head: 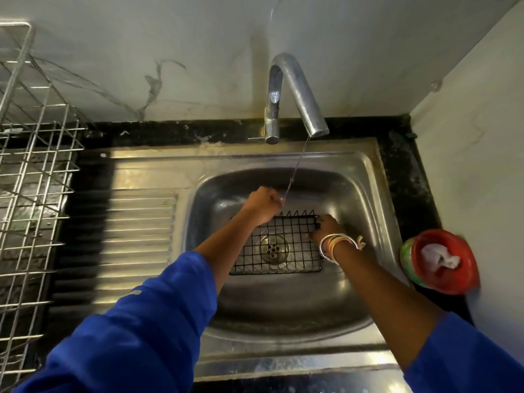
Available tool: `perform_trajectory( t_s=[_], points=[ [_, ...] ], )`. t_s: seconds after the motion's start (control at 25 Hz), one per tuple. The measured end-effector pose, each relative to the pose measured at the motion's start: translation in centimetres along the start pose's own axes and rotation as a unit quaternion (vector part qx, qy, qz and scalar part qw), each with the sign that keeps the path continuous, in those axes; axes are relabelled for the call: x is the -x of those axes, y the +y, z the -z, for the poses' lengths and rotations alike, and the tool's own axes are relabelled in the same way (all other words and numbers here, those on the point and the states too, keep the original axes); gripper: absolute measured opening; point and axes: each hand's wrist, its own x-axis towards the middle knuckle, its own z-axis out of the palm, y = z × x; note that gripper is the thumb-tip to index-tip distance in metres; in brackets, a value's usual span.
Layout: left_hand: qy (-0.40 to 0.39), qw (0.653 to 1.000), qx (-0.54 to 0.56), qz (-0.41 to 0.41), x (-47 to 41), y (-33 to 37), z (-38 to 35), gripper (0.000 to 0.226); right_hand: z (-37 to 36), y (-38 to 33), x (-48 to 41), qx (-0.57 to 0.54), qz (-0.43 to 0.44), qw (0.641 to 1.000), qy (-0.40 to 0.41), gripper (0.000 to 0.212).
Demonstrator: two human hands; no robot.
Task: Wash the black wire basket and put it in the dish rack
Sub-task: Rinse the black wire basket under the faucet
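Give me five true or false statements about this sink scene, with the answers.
1. The black wire basket is inside the steel sink basin. True.
2. The curved chrome tap is turned off. False: a thin stream of water runs from it.
3. The right hand grips the basket's right edge. True.
4. The silver wire dish rack stands right of the sink. False: it is on the left.
5. The round red bowl is empty. False: a white cloth lies in it.

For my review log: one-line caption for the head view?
Left hand and right hand hold the black wire basket in the steel sink under a thin faucet stream.
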Motion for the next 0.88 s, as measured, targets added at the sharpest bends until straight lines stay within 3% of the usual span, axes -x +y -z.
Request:
perform_trajectory(
  t_s=[0.12, 0.2, 0.32, 0.52, 0.64, 0.72, 0.8, 0.88],
  points=[
    [-0.048, 0.97, -0.238, 0.029, 0.2, -3.5, -0.9, 0.066, 0.5, -0.5, 0.1, 0.049, 0.02, 0.999, 0.014, 0.044],
    [-0.046, 0.965, -0.257, 0.023, 0.4, -4.7, -0.9, 0.077, 0.6, -1.1, 0.2, 0.049, 0.023, 0.999, 0.001, 0.045],
    [-0.022, 0.975, -0.222, 0.011, 0.3, -5.5, -0.7, 0.069, 0.5, -1.3, 0.8, 0.003, 0.026, 0.999, -0.046, 0.052],
    [0.0, 0.986, -0.166, 0.0, 1.2, -6.1, 1.0, 0.043, 1.0, -2.6, 1.4, -0.072, 0.061, 0.995, 0.018, 0.033],
    [0.026, 0.994, -0.098, -0.043, 2.3, -6.5, 1.1, 0.019, 1.6, -5.6, 2.1, -0.152, 0.143, 0.978, -0.011, 0.029],
    [0.056, 0.993, -0.088, -0.057, 3.5, -6.6, 1.0, 0.015, 2.0, -6.8, 2.5, -0.153, 0.181, 0.971, 0.04, 0.025],
    [0.087, 0.99, -0.079, -0.078, 4.5, -6.7, 1.1, 0.016, 2.6, -6.7, 2.4, -0.155, 0.153, 0.97, 0.107, 0.03],
    [0.125, 0.985, -0.051, -0.107, 5.5, -6.6, 1.5, 0.019, 3.2, -6.1, 2.5, -0.156, 0.099, 0.979, 0.081, 0.046]
  ],
)
